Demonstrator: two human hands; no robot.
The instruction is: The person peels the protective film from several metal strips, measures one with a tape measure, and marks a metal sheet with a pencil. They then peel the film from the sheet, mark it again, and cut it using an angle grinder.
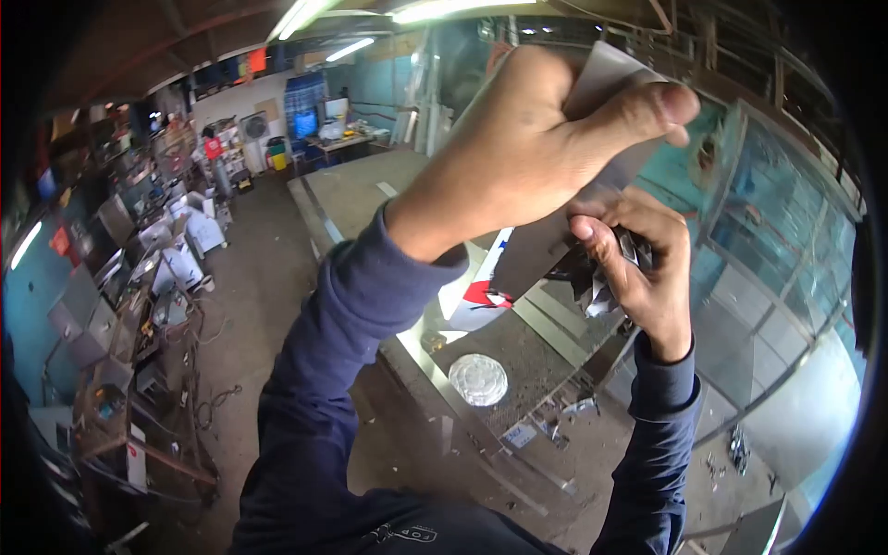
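Note:
High in the view, my left hand (527, 139) is closed on the upper part of a dark grey metal sheet (536, 254), with the thumb laid across its face. The sheet slants down to the left. Below and to the right, my right hand (647, 264) is closed at the sheet's right edge, its thumb and fingers pinched together. Crumpled shiny material (601, 294) shows under that hand; what it is cannot be made out. Behind the sheet lies a white, red and blue piece (481, 294) on the workbench (351, 190).
A round silvery disc (478, 380) and metal strips (550, 328) lie on the bench. Glass-like framed panels (777, 231) stand at the right. A cluttered bench (111, 398) runs along the left, beside the concrete floor (254, 268). A person in red (213, 148) is far back.

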